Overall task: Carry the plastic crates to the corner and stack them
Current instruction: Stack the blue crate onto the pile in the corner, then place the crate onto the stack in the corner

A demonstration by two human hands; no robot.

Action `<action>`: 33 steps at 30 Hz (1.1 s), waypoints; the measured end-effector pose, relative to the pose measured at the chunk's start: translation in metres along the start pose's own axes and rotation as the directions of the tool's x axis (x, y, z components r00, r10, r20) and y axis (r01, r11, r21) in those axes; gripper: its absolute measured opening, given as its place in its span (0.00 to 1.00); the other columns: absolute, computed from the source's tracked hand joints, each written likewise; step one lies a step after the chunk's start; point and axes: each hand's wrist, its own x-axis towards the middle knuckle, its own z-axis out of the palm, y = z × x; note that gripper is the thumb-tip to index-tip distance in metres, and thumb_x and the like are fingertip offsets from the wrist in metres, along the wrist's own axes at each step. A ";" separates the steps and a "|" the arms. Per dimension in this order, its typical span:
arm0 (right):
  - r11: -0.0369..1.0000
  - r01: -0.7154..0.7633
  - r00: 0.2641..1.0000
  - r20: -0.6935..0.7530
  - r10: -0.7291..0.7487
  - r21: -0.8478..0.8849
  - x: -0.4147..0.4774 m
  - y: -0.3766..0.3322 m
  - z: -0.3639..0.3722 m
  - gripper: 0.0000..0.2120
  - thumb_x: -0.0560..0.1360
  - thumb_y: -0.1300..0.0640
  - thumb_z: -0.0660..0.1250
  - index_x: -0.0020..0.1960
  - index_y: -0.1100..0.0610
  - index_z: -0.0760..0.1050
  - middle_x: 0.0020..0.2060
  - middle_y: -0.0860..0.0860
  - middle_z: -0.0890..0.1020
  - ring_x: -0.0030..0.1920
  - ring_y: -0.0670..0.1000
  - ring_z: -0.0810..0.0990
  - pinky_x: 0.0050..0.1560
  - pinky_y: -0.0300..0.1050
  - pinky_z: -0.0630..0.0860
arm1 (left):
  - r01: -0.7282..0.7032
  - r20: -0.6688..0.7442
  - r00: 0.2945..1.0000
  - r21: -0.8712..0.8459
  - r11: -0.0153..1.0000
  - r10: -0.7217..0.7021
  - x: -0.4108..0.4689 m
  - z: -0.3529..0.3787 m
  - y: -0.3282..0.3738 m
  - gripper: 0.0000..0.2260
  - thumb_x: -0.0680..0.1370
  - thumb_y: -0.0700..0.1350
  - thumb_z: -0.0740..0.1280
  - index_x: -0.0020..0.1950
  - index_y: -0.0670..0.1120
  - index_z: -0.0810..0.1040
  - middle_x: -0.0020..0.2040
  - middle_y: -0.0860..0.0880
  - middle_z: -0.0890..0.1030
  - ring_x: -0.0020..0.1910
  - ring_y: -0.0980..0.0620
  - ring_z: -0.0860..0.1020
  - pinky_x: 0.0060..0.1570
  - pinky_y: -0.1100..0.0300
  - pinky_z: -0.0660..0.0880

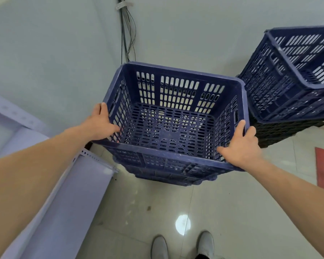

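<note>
Blue crate [168, 128] is at 12 o'clock from my shoes [183, 245], in the corner, sitting over the lower crates [166, 172]. Left hand [101, 122] grips the rim at 9 o'clock and right hand [241, 144] grips it at 3, thumbs inside, fingers wrapped over the outside. The long side runs 9 to 3 between the hands, both about equally near. I reckon the next move is straight down. Can't tell if it's fully seated, since its own front wall hides the join. The other stack [288, 81] at 2 o'clock is cut off by the frame.
</note>
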 end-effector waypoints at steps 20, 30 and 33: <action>0.972 0.236 0.967 -0.095 -0.236 -0.010 -0.066 0.013 -0.120 0.50 0.77 0.31 0.64 0.85 0.47 0.37 0.84 0.56 0.41 0.84 0.60 0.46 0.78 0.66 0.58 | -0.238 -0.112 0.966 -0.028 0.971 0.234 -0.102 -0.053 0.091 0.43 0.77 0.70 0.59 0.83 0.51 0.44 0.83 0.51 0.39 0.82 0.45 0.41 0.78 0.37 0.53; 0.975 0.222 0.959 -0.180 -0.219 -0.002 -0.048 0.084 -0.174 0.49 0.78 0.32 0.63 0.85 0.47 0.38 0.84 0.56 0.42 0.83 0.60 0.47 0.77 0.66 0.59 | -0.317 -0.121 0.942 -0.030 0.948 0.311 -0.123 -0.060 0.189 0.43 0.78 0.69 0.59 0.84 0.50 0.46 0.83 0.50 0.40 0.82 0.44 0.41 0.78 0.40 0.51; 0.974 0.224 0.957 -0.187 -0.221 -0.001 -0.030 0.114 -0.190 0.49 0.78 0.31 0.63 0.85 0.47 0.38 0.84 0.56 0.42 0.83 0.60 0.47 0.77 0.66 0.59 | -0.317 -0.124 0.942 -0.021 0.948 0.312 -0.123 -0.059 0.231 0.42 0.78 0.70 0.59 0.84 0.50 0.46 0.83 0.50 0.40 0.82 0.44 0.41 0.78 0.40 0.52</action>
